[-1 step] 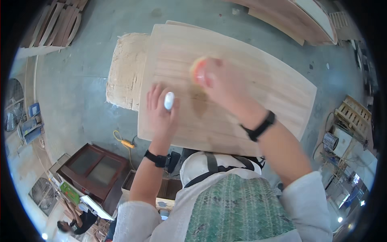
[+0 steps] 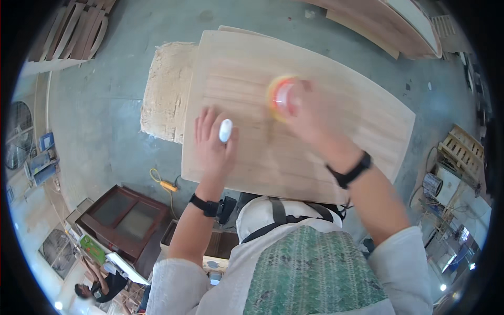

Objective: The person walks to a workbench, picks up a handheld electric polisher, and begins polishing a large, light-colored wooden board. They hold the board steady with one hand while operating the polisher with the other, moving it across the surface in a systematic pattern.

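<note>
A pale wooden panel with a curved far edge lies in front of me. On its left part my left hand rests flat, fingers stretched out. A white oval thing shows at its index finger; I cannot tell whether it is a wrap or a small object. Over the middle of the panel my right hand grips a round red tool with a yellow rim, low against the wood. Motion blurs both, so the tool's kind and underside are not clear. Each wrist wears a black band.
A rough, pale block sticks out from under the panel's left side. Below it lie a yellow cable connector and a dark brown framed door. Curved wooden parts stand at the far left. Another person is at the lower left.
My right hand has slid a little to the right across the panel with the round red tool. My left hand stays in its place on the wood.
</note>
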